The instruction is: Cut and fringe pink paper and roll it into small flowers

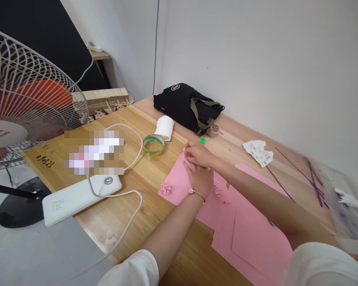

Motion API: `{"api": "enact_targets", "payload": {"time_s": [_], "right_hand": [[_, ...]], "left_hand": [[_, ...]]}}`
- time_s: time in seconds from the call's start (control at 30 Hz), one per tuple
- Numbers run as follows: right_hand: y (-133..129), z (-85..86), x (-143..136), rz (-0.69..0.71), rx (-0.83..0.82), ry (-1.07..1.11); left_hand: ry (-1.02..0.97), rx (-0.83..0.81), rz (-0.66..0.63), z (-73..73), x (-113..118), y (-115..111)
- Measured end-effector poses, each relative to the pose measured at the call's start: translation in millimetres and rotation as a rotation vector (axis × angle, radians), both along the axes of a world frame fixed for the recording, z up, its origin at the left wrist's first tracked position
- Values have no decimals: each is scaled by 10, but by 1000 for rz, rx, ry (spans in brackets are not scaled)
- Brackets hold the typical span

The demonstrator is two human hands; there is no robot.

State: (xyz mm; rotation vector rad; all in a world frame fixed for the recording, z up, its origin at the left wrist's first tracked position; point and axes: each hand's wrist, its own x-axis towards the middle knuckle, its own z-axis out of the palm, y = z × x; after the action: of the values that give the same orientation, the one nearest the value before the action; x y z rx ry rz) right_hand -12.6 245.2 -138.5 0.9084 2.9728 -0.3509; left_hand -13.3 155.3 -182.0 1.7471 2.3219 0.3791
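Observation:
My left hand [198,178], with a thin bracelet at the wrist, lies on a pink sheet of paper [177,178] with its fingers stretched out over it. Just beyond it, my right hand [198,154] has its fingers curled together at the sheet's far corner, where pink paper shows at the fingertips. A small pink paper flower [166,188] rests on the near left corner of the sheet. Close to my left wrist lies a fringed pink paper strip [220,193], partly hidden. More pink sheets [256,242] are stacked under and beside my right forearm.
A green cap [202,140], clear tape roll [154,145], white paper roll [164,128] and black bag [187,105] stand beyond my hands. Left are a white power bank [82,200] with a cable and a fan [32,107]. Crumpled tissue [259,153] and purple sticks [314,180] lie right.

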Motion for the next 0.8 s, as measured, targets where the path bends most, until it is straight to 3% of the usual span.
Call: {"api": "enact_targets", "payload": {"time_s": [0.27,0.57,0.8], "right_hand": [[119,-45,8,-254,42,17],[254,19,-56,-380,-117,18],[251,2,-26,-359,-130,31]], "left_hand": [[23,43,-17,25,-19,-27],[60,77,-1,-8,-6,-36],[75,59,-24,-51,95,-96]]}}
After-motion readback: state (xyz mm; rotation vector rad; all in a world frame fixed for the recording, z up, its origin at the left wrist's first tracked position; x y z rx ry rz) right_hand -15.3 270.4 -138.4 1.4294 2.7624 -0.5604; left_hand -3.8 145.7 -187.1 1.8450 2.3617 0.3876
